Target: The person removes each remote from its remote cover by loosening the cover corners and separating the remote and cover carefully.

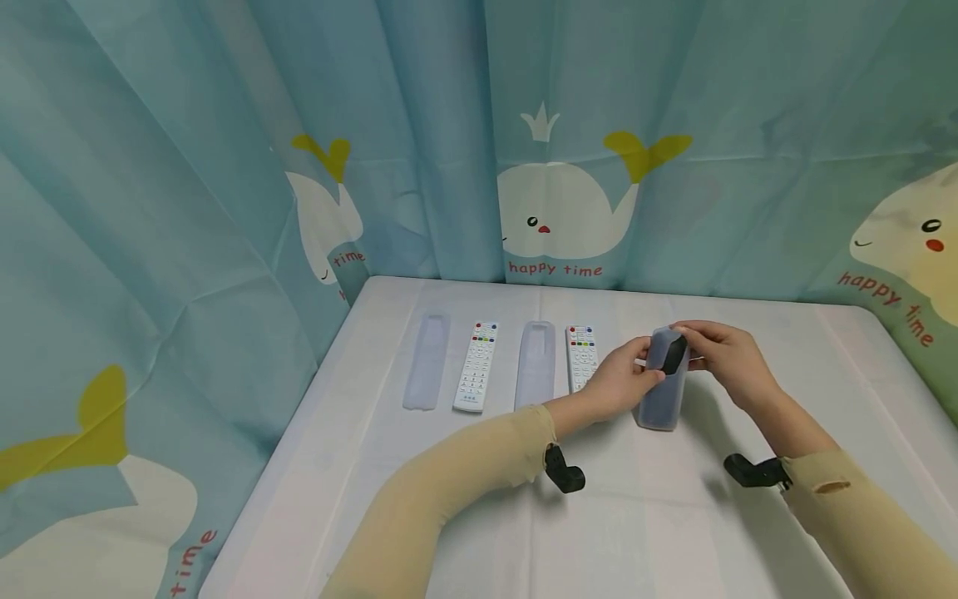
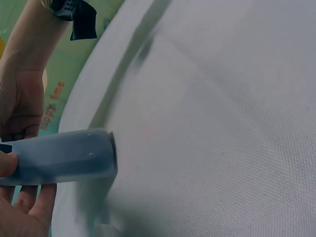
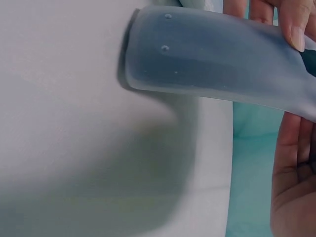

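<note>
Both hands hold a translucent remote cover [image 1: 662, 408] upright at the right of the table, its lower end on or just above the cloth. A dark remote control [image 1: 675, 355] sits inside, bare at an opening near the top. My left hand [image 1: 617, 378] grips the cover's left side, thumb across the front. At the top right corner, my right hand [image 1: 726, 358] pinches the edge. In the right wrist view the cover [image 3: 207, 59] looks blue-grey from the dark body within. How far the remote is inside is hard to tell.
Left of the hands, a white remote [image 1: 475, 366], another white remote [image 1: 581, 349] partly behind the left hand, and two flat translucent covers [image 1: 427, 362] lie in a row on the white-clothed table [image 1: 599, 532]. A blue whale-print curtain [image 1: 449, 208] hangs behind.
</note>
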A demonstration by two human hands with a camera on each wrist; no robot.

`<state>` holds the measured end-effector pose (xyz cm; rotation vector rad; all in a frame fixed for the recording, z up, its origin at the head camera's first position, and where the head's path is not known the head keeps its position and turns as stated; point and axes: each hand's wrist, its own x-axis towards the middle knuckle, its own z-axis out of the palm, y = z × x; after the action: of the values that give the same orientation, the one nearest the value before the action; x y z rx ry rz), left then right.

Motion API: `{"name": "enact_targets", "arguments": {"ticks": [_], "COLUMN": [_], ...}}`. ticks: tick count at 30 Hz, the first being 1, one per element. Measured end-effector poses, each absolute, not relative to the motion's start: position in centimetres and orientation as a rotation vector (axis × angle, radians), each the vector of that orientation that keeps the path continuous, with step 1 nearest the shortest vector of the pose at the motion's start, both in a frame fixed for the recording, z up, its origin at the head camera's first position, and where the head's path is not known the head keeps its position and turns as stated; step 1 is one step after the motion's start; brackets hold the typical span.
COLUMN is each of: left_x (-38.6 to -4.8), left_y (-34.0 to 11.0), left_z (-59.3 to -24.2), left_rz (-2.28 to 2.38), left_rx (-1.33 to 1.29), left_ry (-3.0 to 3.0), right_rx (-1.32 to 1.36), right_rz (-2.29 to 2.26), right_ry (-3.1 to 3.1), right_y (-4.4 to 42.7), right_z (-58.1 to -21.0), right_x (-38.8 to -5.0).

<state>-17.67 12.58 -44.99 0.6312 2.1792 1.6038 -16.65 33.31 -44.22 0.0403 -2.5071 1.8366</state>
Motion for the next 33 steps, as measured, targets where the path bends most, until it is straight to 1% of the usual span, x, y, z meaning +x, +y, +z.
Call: {"name": "enact_targets", "arguments": {"ticks": [6, 9, 19, 26, 33], "left_x": [-17.8, -17.8, -18.0, -17.9, -17.8], "left_y": [12.5, 12.5, 12.1, 12.0, 12.1], "left_z": [-45.2, -45.2, -45.5, -45.4, -45.5], "left_rz": [1.588, 1.589, 1.594, 1.605, 1.6], "left_rx": [0.704, 0.733, 0.718, 0.71, 0.68], "left_ry": [2.173, 2.162, 2.161, 2.173, 2.206], "right_rx": [0.104, 0.085, 0.014, 0.1, 0.133], "right_rz": [2.238, 2.337, 2.339, 2.557, 2.463], "right_ry": [-2.358, -2.382, -2.494, -2.214, -2.245], "right_y": [33.7, 33.9, 34.0, 34.2, 34.6], "right_z": [-44.6, -44.6, -44.5, -44.7, -44.1], "right_x": [-17.2, -17.5, -18.2, -18.0, -16.8]}}
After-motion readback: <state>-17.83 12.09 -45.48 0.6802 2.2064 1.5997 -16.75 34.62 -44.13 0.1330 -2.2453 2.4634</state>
